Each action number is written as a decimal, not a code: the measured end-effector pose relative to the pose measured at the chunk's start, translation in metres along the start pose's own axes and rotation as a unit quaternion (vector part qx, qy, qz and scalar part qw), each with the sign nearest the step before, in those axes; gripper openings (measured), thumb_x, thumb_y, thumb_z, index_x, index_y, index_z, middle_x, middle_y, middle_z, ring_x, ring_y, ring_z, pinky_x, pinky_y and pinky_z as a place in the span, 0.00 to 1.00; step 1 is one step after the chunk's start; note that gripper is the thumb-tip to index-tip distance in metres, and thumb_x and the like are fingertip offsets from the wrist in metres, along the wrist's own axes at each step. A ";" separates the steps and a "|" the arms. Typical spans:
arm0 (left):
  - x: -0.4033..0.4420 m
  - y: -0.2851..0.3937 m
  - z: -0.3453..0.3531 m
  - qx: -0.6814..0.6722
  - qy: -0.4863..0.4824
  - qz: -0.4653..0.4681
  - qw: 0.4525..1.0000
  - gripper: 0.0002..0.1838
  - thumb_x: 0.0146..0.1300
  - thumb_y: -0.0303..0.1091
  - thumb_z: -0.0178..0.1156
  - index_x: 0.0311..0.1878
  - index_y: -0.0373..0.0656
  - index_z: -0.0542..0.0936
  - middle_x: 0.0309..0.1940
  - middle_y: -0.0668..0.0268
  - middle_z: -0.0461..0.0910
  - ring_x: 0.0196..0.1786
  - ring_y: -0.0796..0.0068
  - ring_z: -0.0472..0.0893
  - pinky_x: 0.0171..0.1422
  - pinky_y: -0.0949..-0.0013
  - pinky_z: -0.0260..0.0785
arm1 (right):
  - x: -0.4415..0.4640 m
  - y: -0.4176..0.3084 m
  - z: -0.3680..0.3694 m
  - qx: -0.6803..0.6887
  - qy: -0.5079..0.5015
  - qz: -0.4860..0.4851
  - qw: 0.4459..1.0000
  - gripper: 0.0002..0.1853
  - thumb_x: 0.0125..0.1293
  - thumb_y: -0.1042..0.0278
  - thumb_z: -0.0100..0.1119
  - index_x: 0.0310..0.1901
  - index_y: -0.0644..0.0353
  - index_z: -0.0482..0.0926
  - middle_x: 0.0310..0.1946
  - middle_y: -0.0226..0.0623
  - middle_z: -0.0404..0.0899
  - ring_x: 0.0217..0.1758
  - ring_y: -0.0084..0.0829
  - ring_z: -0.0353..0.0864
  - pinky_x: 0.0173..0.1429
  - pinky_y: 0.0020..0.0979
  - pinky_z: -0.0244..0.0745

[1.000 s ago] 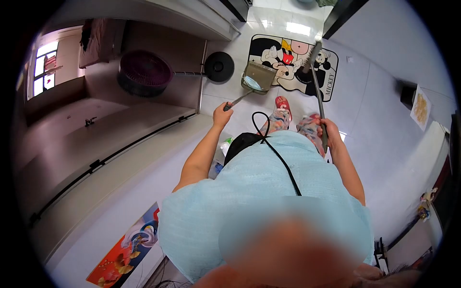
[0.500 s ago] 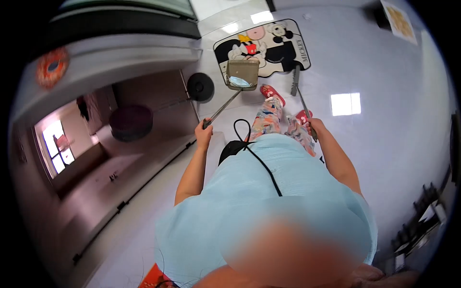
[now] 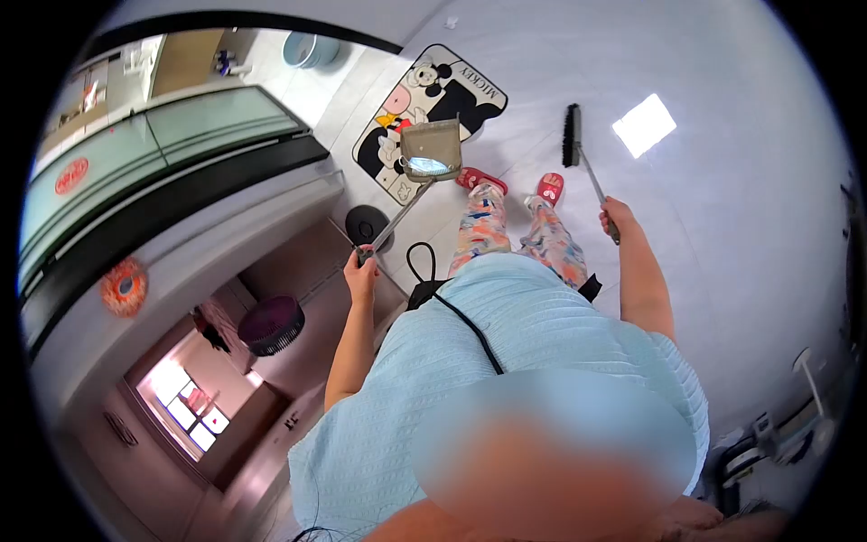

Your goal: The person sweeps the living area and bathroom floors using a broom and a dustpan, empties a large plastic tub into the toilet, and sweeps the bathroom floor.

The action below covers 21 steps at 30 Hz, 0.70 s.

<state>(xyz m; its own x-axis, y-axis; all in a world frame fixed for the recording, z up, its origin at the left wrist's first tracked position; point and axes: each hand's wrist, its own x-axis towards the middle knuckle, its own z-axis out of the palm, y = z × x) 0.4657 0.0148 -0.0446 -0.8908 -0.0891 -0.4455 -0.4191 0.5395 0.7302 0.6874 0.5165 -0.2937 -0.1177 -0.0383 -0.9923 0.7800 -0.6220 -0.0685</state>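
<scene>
My left hand (image 3: 360,264) is closed round the handle of a long-handled dustpan (image 3: 432,140). A light blue face mask (image 3: 426,166) lies in the pan, which is held over the edge of a Mickey mat (image 3: 488,86). On the other side, my right hand (image 3: 618,217) grips the handle of a broom (image 3: 573,135). The dark bristles of the broom head are out to the right of my feet, apart from the dustpan. Whether the bristles touch the floor I cannot tell.
Pale tiled floor (image 3: 722,244) stretches right of my red slippers (image 3: 549,188). A dark round object (image 3: 368,226) lies by the wall at left. A small white scrap (image 3: 451,23) rests on the floor beyond the mat. A blue bucket (image 3: 305,51) stands past the glass door (image 3: 217,126).
My body and view have turned to the right. The broom has swung outward to the right, farther from the dustpan. The dustpan, mask inside, stays in my left hand.
</scene>
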 end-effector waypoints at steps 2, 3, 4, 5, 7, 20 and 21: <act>0.002 0.010 0.012 -0.009 -0.019 0.017 1.000 0.12 0.50 0.22 0.50 0.38 0.38 0.78 0.18 0.72 0.70 0.18 0.85 0.67 0.23 0.79 0.59 | -0.006 0.018 -0.032 0.043 0.028 0.001 0.999 0.31 0.63 0.69 0.47 0.67 0.36 0.54 0.18 0.25 0.65 0.14 0.17 0.62 0.15 0.23 0.62; 0.002 0.018 0.020 -0.004 -0.029 0.024 0.999 0.12 0.50 0.22 0.50 0.38 0.38 0.78 0.18 0.72 0.70 0.18 0.85 0.67 0.23 0.79 0.59 | -0.007 0.026 -0.047 0.074 0.053 0.002 0.996 0.31 0.63 0.69 0.47 0.66 0.35 0.54 0.18 0.25 0.65 0.14 0.17 0.62 0.15 0.23 0.62; 0.003 0.026 0.027 0.007 -0.044 0.025 0.999 0.13 0.49 0.22 0.50 0.39 0.38 0.79 0.17 0.72 0.70 0.17 0.85 0.67 0.22 0.80 0.59 | -0.009 0.033 -0.061 0.091 0.048 0.015 0.995 0.32 0.63 0.69 0.47 0.67 0.33 0.53 0.18 0.24 0.65 0.14 0.16 0.62 0.15 0.23 0.62; 0.006 0.035 0.033 0.018 -0.059 0.027 0.998 0.13 0.49 0.21 0.50 0.39 0.38 0.79 0.17 0.72 0.70 0.17 0.85 0.67 0.22 0.80 0.59 | -0.010 0.042 -0.071 0.106 0.049 0.013 0.993 0.32 0.63 0.69 0.47 0.67 0.33 0.53 0.18 0.24 0.65 0.14 0.16 0.62 0.15 0.23 0.62; 0.017 0.050 0.050 0.030 -0.078 0.043 0.996 0.14 0.49 0.21 0.50 0.39 0.38 0.79 0.17 0.72 0.70 0.17 0.85 0.67 0.22 0.80 0.59 | -0.011 0.057 -0.084 0.152 0.067 0.037 0.985 0.31 0.63 0.69 0.46 0.67 0.32 0.54 0.18 0.24 0.65 0.13 0.17 0.61 0.15 0.23 0.61; 0.075 0.143 0.173 0.166 -0.242 0.129 0.947 0.16 0.46 0.22 0.50 0.40 0.36 0.79 0.16 0.72 0.69 0.18 0.84 0.68 0.22 0.79 0.60 | -0.040 0.278 0.000 -0.045 0.239 -0.127 0.962 0.37 0.50 0.77 0.46 0.66 0.47 0.60 0.29 0.50 0.80 0.23 0.38 0.80 0.30 0.38 0.76; 0.076 0.142 0.179 0.172 -0.249 0.135 0.944 0.16 0.46 0.22 0.50 0.40 0.36 0.79 0.16 0.72 0.69 0.18 0.84 0.68 0.22 0.79 0.60 | -0.053 0.291 0.020 -0.043 0.230 -0.101 0.967 0.38 0.50 0.78 0.45 0.67 0.45 0.59 0.31 0.51 0.80 0.23 0.39 0.80 0.30 0.38 0.76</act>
<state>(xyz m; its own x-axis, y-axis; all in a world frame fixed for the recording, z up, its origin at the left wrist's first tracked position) 0.3699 0.2345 -0.0669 -0.7290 0.4485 -0.5171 -0.0303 0.7336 0.6789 0.9083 0.3215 -0.2593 -0.0022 0.4415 -0.8973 0.8199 -0.5129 -0.2544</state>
